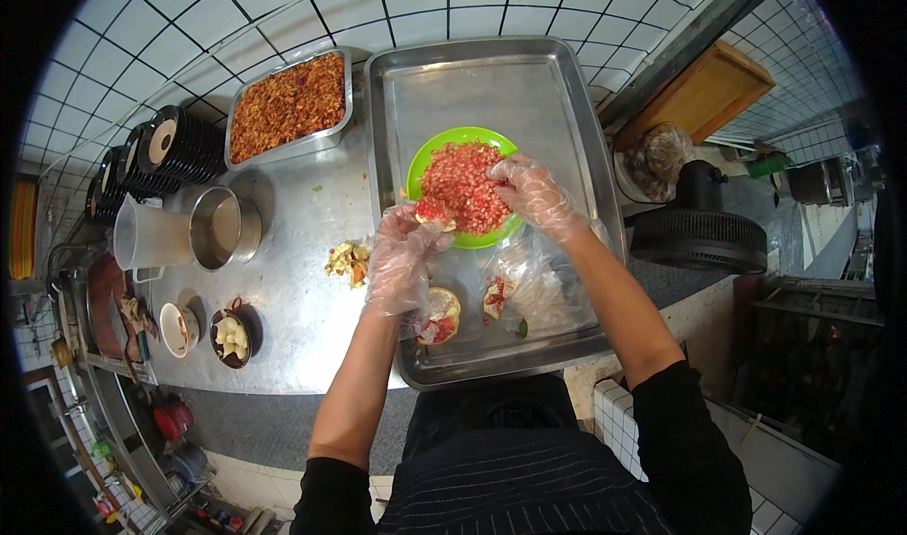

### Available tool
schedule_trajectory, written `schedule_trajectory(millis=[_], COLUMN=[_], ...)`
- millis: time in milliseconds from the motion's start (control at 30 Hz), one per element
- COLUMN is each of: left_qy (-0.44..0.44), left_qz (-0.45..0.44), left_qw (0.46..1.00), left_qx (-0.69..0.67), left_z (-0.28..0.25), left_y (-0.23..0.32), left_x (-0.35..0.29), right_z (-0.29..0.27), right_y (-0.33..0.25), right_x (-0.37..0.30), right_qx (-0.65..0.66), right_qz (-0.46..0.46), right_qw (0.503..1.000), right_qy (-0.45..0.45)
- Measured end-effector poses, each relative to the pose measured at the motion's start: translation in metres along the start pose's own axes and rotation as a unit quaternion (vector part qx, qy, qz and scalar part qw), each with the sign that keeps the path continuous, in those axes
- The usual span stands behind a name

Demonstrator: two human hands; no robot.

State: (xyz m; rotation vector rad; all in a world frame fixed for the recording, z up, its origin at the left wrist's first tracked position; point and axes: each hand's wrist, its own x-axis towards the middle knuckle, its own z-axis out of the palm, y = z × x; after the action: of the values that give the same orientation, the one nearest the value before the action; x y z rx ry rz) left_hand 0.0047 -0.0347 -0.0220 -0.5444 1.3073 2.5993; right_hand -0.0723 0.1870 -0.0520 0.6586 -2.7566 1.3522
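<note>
My left hand (402, 256), in a clear plastic glove, is closed around a piece of pomegranate (434, 212) with red seeds showing. The piece is at the left rim of a green plate (425, 153) heaped with loose pomegranate seeds (463, 178). Over the right side of the heap is my right hand (537, 195), also gloved, its fingers curled together; whatever they pinch is hidden. Below the plate lie a cut pomegranate (440, 316) and a smaller broken piece (496, 296), beside crumpled clear plastic (548, 284). All this rests in a large metal tray (472, 81).
Peel scraps (349, 263) lie on the steel counter (293, 318). Leftward are a pan of reddish-brown crumbly food (288, 105), a metal pot (224, 228), a plastic jug (151, 234), stacked black dishes (175, 152) and a garlic bowl (230, 336). A black fan (699, 228) stands right.
</note>
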Motion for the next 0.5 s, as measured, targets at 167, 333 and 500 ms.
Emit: schedule_trajectory(millis=[167,333,500], left_qy=[0.018,0.007,0.009], left_qz=[0.0,0.003,-0.006], left_qw=[1.0,1.0,1.0], left_qx=[0.011,0.004,0.012], left_z=[-0.003,-0.003,-0.007], left_y=[0.0,0.002,0.002], left_x=[-0.002,-0.003,-0.004], right_z=[0.002,0.003,0.002], right_y=[0.007,0.007,-0.047], right_x=[0.003,0.009,0.029], right_qx=[0.028,0.041,-0.177], right_qz=[0.002,0.022,-0.057], right_qw=[1.0,0.999,0.982], right_qy=[-0.004,0.01,-0.034])
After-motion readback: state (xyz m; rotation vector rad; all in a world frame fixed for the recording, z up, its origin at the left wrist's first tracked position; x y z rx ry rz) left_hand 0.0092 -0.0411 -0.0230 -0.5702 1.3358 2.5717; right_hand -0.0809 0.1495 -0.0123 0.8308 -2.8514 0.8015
